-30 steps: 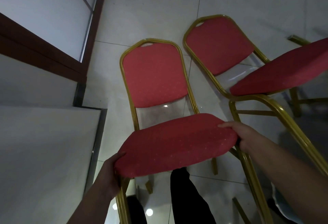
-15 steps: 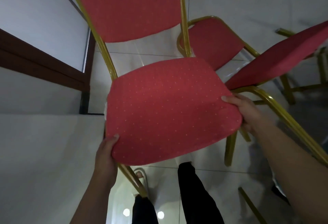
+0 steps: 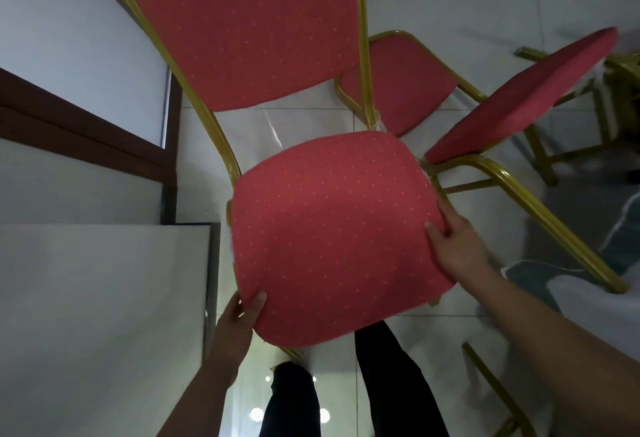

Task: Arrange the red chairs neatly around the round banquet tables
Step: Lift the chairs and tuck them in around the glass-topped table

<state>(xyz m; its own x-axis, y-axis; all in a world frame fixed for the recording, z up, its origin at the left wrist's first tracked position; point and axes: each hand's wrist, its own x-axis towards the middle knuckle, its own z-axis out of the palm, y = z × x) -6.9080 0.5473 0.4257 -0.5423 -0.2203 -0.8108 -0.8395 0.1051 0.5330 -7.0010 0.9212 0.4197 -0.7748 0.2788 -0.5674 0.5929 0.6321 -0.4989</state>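
Note:
A red chair [image 3: 332, 228] with a gold frame is lifted in front of me, its seat tilted toward the camera and its backrest [image 3: 242, 28] rising to the top of the frame. My left hand [image 3: 239, 319] grips the seat's near left corner, thumb on top. My right hand [image 3: 457, 246] grips the seat's right edge. A second red chair [image 3: 519, 97] stands tilted at the right, its backrest [image 3: 405, 83] showing behind the held chair.
A white wall with dark wood trim [image 3: 86, 125] and a white panel [image 3: 97, 315] run along the left. The tiled floor [image 3: 450, 3] stretches ahead. My dark-trousered legs [image 3: 391, 384] stand below the seat. A loose gold chair leg [image 3: 498, 391] lies at the lower right.
The held chair has been raised and tilted so its seat faces me and its backrest now fills the top. Both hands stayed on the seat edges and rose with it.

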